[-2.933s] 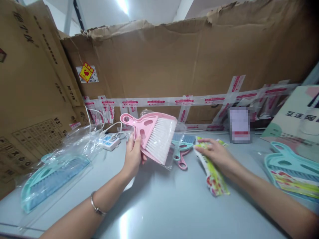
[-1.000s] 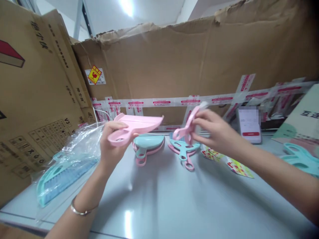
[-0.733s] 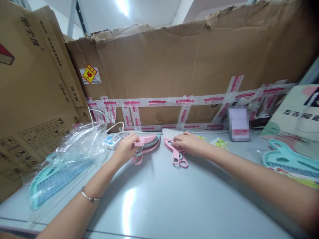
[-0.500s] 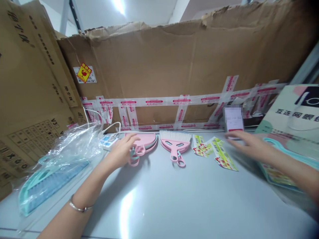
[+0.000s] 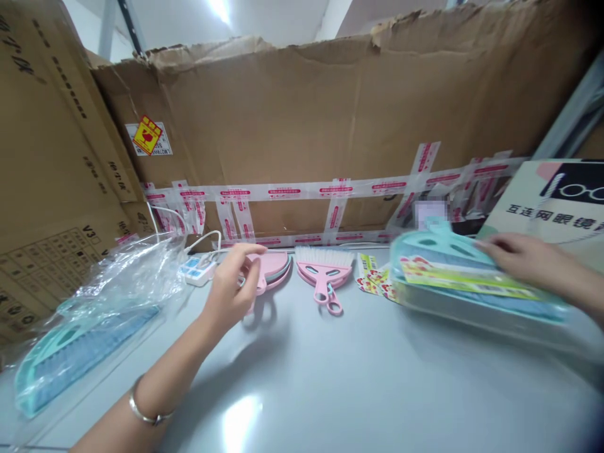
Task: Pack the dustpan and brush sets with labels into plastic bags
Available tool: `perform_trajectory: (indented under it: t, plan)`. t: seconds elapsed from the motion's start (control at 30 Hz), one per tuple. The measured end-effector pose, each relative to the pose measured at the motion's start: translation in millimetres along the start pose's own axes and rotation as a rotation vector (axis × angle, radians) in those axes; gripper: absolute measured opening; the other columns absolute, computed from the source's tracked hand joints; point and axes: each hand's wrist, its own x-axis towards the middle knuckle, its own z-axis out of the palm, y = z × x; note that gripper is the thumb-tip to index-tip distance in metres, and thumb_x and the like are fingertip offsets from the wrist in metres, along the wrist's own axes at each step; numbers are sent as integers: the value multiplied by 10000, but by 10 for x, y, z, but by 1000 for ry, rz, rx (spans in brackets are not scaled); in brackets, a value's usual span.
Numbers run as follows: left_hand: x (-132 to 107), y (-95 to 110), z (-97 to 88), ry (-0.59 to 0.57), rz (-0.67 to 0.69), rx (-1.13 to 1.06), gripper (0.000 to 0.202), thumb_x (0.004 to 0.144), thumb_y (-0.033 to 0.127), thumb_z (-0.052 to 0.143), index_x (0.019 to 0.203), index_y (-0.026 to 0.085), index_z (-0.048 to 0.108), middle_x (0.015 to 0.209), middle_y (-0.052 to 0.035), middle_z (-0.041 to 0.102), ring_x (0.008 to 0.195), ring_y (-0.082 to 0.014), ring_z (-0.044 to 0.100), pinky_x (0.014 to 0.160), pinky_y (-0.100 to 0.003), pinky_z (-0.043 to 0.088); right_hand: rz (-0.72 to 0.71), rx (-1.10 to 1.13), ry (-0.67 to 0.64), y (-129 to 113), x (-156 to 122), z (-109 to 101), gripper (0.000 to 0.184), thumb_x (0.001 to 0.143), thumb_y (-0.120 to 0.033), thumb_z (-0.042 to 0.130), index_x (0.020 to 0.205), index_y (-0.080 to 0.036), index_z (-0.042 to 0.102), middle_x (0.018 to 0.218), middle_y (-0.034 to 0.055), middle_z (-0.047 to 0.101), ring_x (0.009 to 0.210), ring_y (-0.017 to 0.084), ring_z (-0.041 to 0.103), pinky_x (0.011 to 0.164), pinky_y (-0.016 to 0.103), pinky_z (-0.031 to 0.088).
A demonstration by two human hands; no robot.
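Observation:
My right hand grips the upper edge of a teal dustpan and brush set, which sits in a clear bag with a yellow-green label. The set is slightly blurred and held over the table's right side. On the left, my left hand, with a bangle on the wrist, is raised with thumb and fingers apart. Behind its fingers lies a pink dustpan set, partly covered from view. At the middle lies a pink hand brush with white bristles, its handle towards me.
A bagged teal brush lies at the left. Behind it stands a white power strip. Printed cards lie right of centre. Cardboard boxes wall the back and left; a printed box leans at the right.
My right hand has taken hold of the bagged teal set and brought it up and leftwards, over one card. My left hand has drawn back from the pink dustpan, its fingers curling.

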Motion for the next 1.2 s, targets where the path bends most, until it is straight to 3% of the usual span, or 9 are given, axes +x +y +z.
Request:
perform_trajectory:
  t: [0.17,0.27,0.33,0.43,0.5,0.6,0.67,1.0,1.2]
  plan:
    - [-14,160,245,-359,-722,-568,471,811,551,480,1146,220,498,755,-16,625,343,-61,441,302,-189,305,-273,186,-335,-1547,-331,377,210,823,-331,498,683,-204,588,782,49,666,733,188,583,663,297,398]
    - [-32,71,262,-285,-936,-706,384,756,526,579,947,193,571,519,48,506,308,-41,364,283,-152,153,-355,294,-449,-1939,-501,679,230,832,-374,489,691,-208,563,754,38,639,724,187,574,662,299,404]
    - [-46,-10,228,-137,-1007,-713,314,734,449,634,889,184,568,480,66,467,314,-37,359,291,-147,129,-359,440,-309,-2007,-615,748,196,820,-384,504,771,-202,558,831,58,612,779,196,559,704,320,414]
    - [-68,-90,196,42,-985,-699,329,750,425,620,988,211,542,462,95,420,302,-39,335,284,-144,147,-390,671,23,-1955,-855,658,192,814,-392,523,771,-205,526,831,48,552,779,176,523,734,324,419]
    - [-92,-90,214,109,-912,-715,381,770,444,593,1086,249,507,474,106,402,295,-35,309,275,-142,173,-348,810,-131,-1910,-1054,578,258,825,-434,518,703,-207,513,723,21,530,679,152,509,649,303,423]
    - [-151,-5,277,180,-808,-734,465,776,475,581,1183,302,438,513,106,417,304,-35,321,268,-136,209,-23,1059,-611,-1913,-1303,584,316,744,-507,616,773,-204,531,701,3,570,593,131,526,507,256,393]
    - [-192,82,314,201,-772,-723,494,771,498,580,1196,312,408,514,108,426,306,-43,335,265,-137,229,202,1215,-728,-1951,-1395,654,396,642,-488,723,827,-201,520,745,-1,610,604,119,551,496,228,385]
    - [-70,-102,210,237,-673,-492,327,786,523,528,782,197,560,388,96,359,252,-67,298,249,-172,223,475,1403,-752,-1949,-1502,649,510,463,-376,849,851,-158,600,744,20,692,636,120,601,623,243,470]
    - [44,-264,124,527,-454,-437,300,814,435,517,814,165,649,559,24,583,355,-57,375,386,-197,315,461,1414,-771,-2044,-1555,568,486,467,-395,842,822,-152,616,768,52,709,700,177,656,717,307,514]
